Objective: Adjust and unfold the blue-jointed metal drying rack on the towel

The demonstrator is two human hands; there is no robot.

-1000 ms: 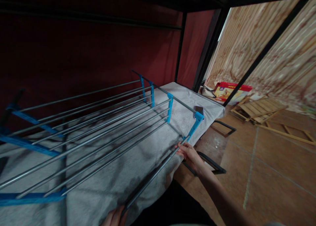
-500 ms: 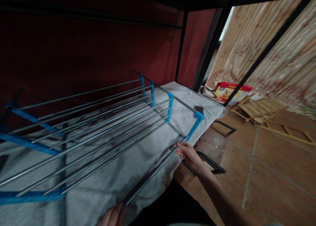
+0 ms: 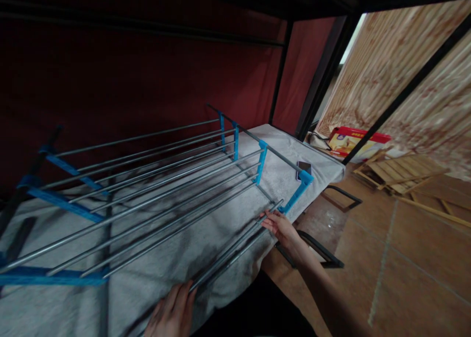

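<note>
A drying rack with thin metal rods (image 3: 162, 198) and blue plastic brackets (image 3: 260, 166) lies across a grey blanket (image 3: 147, 302). My right hand (image 3: 278, 227) pinches a loose metal rod (image 3: 235, 245) close to its far end, which sticks out beside the near blue bracket (image 3: 295, 195). Lower down, my left hand (image 3: 172, 307) is wrapped round the same rod at the blanket's near edge. Just beneath it runs a second metal rod (image 3: 241, 252), roughly parallel, reaching towards that bracket. Whether the left hand also touches this second rod, I cannot tell.
A phone (image 3: 303, 170) rests on the blanket behind the rack. Black bed-frame posts (image 3: 280, 74) rise around me. On the tiled floor (image 3: 415, 258) are black metal legs (image 3: 320, 248), wooden slatted pieces (image 3: 406, 172) and a red and yellow box (image 3: 356, 142).
The held rod's far end now shows apart from the near bracket, and a second rod has come into sight below it. My left hand has moved up slightly. The view has turned a little left.
</note>
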